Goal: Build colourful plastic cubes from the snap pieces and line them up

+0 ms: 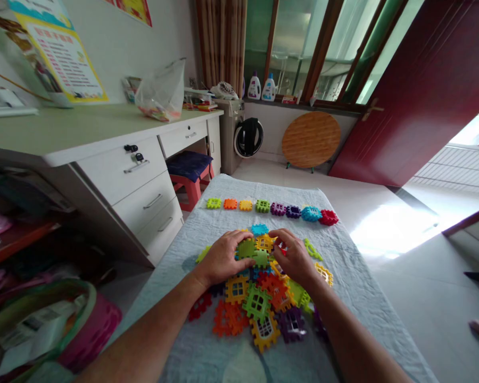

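You have: hands point(222, 256), two; tile groups point(262, 206) in row, eight; pile point(257, 302), one; white bottles point(254, 88), two; stool point(189, 166), one; washer point(229, 119), one.

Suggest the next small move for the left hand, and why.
Probably lift the green piece with the left hand and carry it toward the green block in the far row. The hand's thumb and fingers appear to be at that piece, and the row seems set out by colour, with green among them.
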`<action>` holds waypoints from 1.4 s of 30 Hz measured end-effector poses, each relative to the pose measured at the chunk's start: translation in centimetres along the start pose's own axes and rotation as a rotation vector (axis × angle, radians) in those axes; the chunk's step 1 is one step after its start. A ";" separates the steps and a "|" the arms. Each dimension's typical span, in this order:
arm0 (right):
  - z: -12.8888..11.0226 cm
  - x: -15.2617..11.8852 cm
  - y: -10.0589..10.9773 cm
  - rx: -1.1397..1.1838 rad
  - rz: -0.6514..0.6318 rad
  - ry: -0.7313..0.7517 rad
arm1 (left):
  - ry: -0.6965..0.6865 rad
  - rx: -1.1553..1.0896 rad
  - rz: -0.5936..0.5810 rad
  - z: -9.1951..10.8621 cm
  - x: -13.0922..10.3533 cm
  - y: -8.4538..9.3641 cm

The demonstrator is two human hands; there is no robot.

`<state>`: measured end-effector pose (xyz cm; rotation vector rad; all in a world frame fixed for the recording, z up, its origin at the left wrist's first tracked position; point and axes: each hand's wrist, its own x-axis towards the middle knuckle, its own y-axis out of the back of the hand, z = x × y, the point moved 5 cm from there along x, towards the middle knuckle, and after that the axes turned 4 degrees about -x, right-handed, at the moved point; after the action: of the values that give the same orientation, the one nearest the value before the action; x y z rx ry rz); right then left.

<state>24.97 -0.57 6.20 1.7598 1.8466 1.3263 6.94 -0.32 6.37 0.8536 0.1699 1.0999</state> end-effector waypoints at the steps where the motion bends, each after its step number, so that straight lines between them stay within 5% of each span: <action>1: 0.4 0.1 0.3 0.016 0.049 -0.011 | -0.011 0.030 -0.032 0.5 0.2 -0.5; 11: 2.2 0.1 0.6 0.045 0.153 -0.062 | 0.066 0.230 -0.241 1.6 2.5 -3.6; 17: 2.8 0.7 3.2 0.089 0.127 -0.094 | 0.125 0.336 -0.299 1.8 2.7 -4.0; 22: 7.8 0.7 5.7 0.072 0.134 -0.299 | 0.063 0.372 -0.283 2.1 2.8 -4.2; 28: 13.0 -0.3 4.0 -0.098 0.037 -0.354 | -0.043 0.359 -0.167 1.9 3.6 -2.8; 35: 14.3 -0.8 3.1 -0.090 0.122 -0.366 | -0.040 0.272 0.009 -1.4 10.2 1.0; 42: 14.2 -0.9 2.7 -0.116 0.144 -0.296 | -0.055 0.348 -0.143 -6.0 17.9 -1.9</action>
<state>37.27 4.18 0.11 1.9370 1.4812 1.1219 13.76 17.42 5.96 1.1623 0.3783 0.9239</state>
